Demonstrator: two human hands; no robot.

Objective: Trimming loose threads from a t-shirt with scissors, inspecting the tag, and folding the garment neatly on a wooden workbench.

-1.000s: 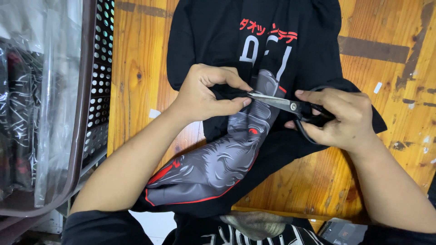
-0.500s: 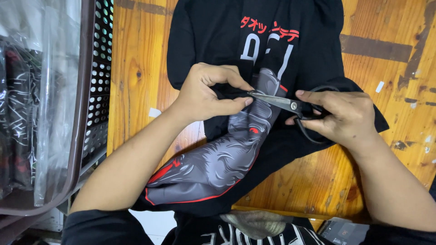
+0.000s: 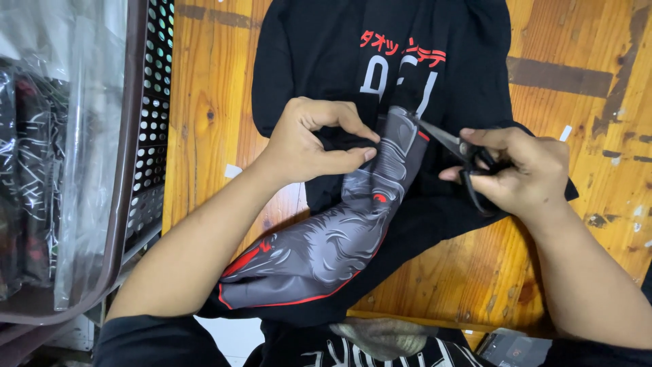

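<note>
Wooden table (image 3: 210,102), basket (image 3: 146,122) alongside garment (image 3: 319,47)

Scissors (image 3: 456,146): handles buried in the right hand (image 3: 523,173), only the blades show, tips lost against the black shirt (image 3: 319,54). Shirt collar cut off by the top edge. Left hand (image 3: 305,143) fingers (image 3: 346,158) pinch fabric; what's under them is hidden. Crate (image 3: 136,170) at left is cropped, its bagged contents blurred behind plastic. Dark object at lower right, partly out of frame, can't identify.

A garment (image 3: 319,61) lies on the wooden table (image 3: 210,102), with a perforated crate (image 3: 146,136) left of it.
</note>
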